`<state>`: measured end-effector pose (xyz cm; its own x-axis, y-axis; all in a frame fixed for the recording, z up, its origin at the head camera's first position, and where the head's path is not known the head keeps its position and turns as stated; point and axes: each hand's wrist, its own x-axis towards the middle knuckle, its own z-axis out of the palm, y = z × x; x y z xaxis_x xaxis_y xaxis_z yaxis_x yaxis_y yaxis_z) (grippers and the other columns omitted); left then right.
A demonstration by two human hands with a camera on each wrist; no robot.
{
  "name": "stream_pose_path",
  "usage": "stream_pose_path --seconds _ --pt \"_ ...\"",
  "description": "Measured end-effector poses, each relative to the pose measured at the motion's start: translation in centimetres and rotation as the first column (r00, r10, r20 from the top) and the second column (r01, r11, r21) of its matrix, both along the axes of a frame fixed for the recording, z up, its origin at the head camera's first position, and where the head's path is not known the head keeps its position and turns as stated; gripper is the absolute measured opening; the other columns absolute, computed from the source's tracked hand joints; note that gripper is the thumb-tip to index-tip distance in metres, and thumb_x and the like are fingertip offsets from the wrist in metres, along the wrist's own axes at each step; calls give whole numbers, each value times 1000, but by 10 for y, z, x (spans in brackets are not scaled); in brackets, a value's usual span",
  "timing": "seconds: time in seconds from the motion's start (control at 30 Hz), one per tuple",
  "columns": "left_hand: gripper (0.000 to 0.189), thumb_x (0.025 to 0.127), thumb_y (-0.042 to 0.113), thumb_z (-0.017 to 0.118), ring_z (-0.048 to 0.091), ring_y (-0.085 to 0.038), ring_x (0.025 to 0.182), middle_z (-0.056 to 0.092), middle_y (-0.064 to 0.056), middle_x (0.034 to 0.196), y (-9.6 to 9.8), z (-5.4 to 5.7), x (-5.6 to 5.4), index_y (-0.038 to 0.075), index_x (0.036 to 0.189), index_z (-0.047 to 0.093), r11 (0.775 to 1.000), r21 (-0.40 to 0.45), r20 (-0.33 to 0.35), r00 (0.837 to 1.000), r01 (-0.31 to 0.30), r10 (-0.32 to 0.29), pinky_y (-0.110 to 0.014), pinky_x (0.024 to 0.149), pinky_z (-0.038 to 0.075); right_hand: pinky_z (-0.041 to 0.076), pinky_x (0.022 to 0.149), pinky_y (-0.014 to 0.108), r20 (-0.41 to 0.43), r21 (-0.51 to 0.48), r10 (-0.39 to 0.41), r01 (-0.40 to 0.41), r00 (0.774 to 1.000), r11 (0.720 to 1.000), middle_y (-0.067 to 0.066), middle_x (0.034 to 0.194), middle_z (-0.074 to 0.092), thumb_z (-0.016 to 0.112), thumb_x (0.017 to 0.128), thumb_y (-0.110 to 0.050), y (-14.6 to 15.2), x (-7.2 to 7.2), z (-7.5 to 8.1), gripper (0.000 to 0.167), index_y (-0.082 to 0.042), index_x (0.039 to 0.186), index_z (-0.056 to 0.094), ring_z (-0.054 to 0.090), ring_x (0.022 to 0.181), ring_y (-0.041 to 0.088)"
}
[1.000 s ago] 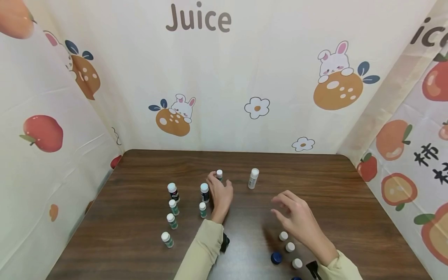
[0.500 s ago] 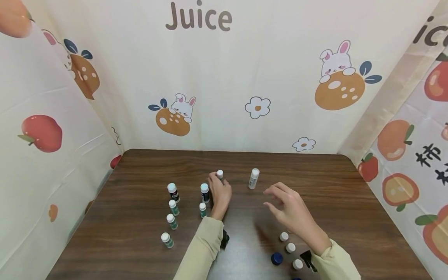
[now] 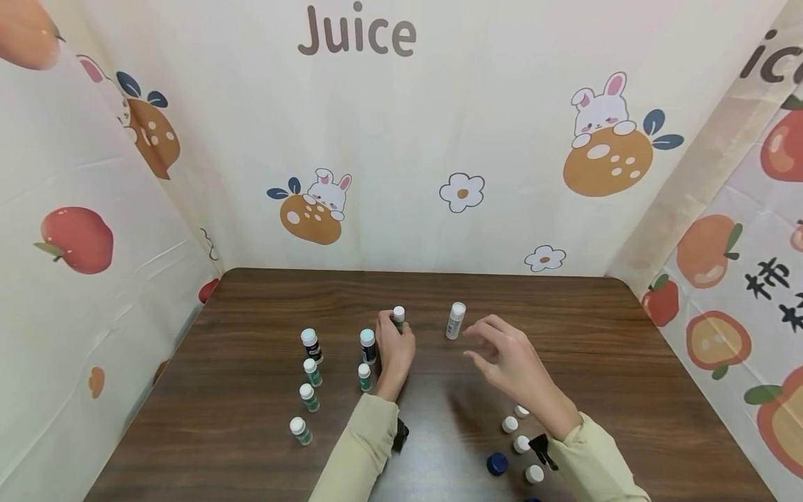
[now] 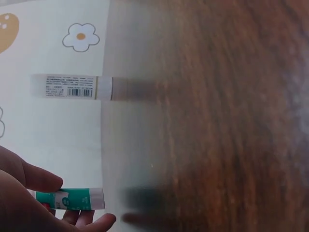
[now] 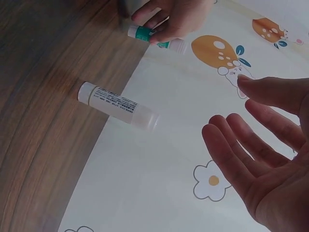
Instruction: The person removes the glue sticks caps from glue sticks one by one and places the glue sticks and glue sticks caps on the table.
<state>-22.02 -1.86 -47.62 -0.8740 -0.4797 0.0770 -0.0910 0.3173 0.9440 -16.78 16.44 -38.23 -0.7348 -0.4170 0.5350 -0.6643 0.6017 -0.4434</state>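
My left hand (image 3: pixel 396 348) grips a small green-labelled glue stick (image 4: pixel 72 198) between thumb and fingers; its white cap (image 3: pixel 399 311) shows above the hand. A taller white glue stick (image 3: pixel 455 321) stands upright at the back, with small print and a barcode on its label. My right hand (image 3: pixel 511 355) hovers in front and to the right of that white stick, fingers relaxed and bent, holding nothing. In the right wrist view its thumb and fingers (image 5: pixel 224 145) are spread apart near the white stick, not touching it.
Left of my left arm stand several glue sticks: a black-labelled one (image 3: pixel 367 345), a green one (image 3: pixel 364 376), and a column headed by another black-labelled one (image 3: pixel 311 345). Under my right forearm lie several white caps (image 3: pixel 534 474) and a blue cap (image 3: pixel 498 464). Printed curtains (image 3: pixel 401 139) enclose the table.
My right hand has moved left and slightly up, closer to the white glue stick. The green glue stick has shifted slightly right in my left hand, whose fingers now wrap it.
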Motion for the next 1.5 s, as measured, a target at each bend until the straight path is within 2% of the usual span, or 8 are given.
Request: stream_pose_path --seconds 0.13,0.33,0.63,0.8,1.03,1.3,1.5 --pt "23 86 -1 61 53 -29 103 55 -14 104 0 2 4 2 106 51 999 -29 -13 1000 16 -16 -44 89 44 50 59 22 -1 4 1 -1 1000 1000 -6 89 59 81 67 0 -2 -2 2 30 -13 90 67 55 72 8" --pt "24 86 2 62 53 -26 101 54 -10 104 2 9 12 5 107 52 998 -39 -34 998 57 -58 -42 87 46 52 57 26 9 -7 6 -6 1000 1000 -4 88 59 81 67 2 -5 -6 2 30 -11 90 67 59 71 13" --pt "24 83 2 65 55 -24 92 56 -9 98 5 13 32 5 105 55 983 -98 -69 984 155 -162 -40 82 48 51 57 22 8 -29 37 -37 999 999 -4 89 59 80 68 3 -7 -11 1 32 -9 94 68 59 71 15" --pt "26 81 -1 66 56 -22 90 56 -7 96 3 12 40 6 104 55 978 -120 -82 980 170 -180 -39 80 48 51 57 22 22 -44 62 -61 998 997 -4 90 59 81 68 3 -11 -14 0 32 -9 95 68 59 72 13" --pt "31 77 -4 69 56 -20 86 58 -5 91 1 16 50 6 101 53 969 -158 -121 970 192 -212 -37 78 47 52 55 24 38 -75 110 -107 993 991 -5 89 58 80 68 5 -16 -17 -2 33 -11 94 66 59 71 18" --pt "30 74 -2 71 56 -18 84 60 -2 88 -3 26 64 10 96 54 951 -196 -102 959 239 -263 -34 75 47 51 53 23 104 -82 138 -129 985 988 -4 85 55 80 71 3 -20 -19 -3 31 -9 96 67 56 63 10" --pt "28 71 -3 70 55 -18 80 60 -1 84 -7 35 72 11 92 56 926 -229 -99 940 299 -327 -33 71 45 52 53 23 125 -77 179 -170 976 982 -1 87 56 79 70 3 -23 -20 -6 31 -6 97 66 55 61 7"
